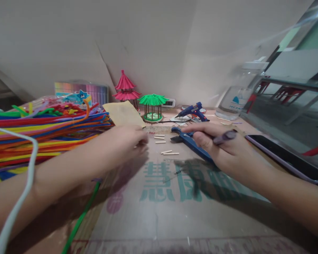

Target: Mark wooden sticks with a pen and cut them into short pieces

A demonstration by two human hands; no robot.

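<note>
My left hand (129, 141) hovers over the left side of the cardboard sheet (159, 222), its fingers curled inward and blurred; whatever they hold, if anything, is hidden. Between my hands lie several short wooden sticks (160, 142). My right hand (218, 146) has a dark purple pen (225, 137) across it, between thumb and forefinger. Under that hand are blue-handled cutters (197, 147) lying on the cardboard, their jaws toward the sticks. My right forefinger reaches over the cutters; I cannot tell whether it touches them.
Colourful pipe cleaners (50, 132) are heaped at left. Behind stand a pink-roofed model pavilion (125, 86), a green-roofed one (153, 102) and a blue glue gun (193, 111). At right are a water bottle (234, 95) and a phone (286, 153). A white cable (33, 165) crosses my left forearm.
</note>
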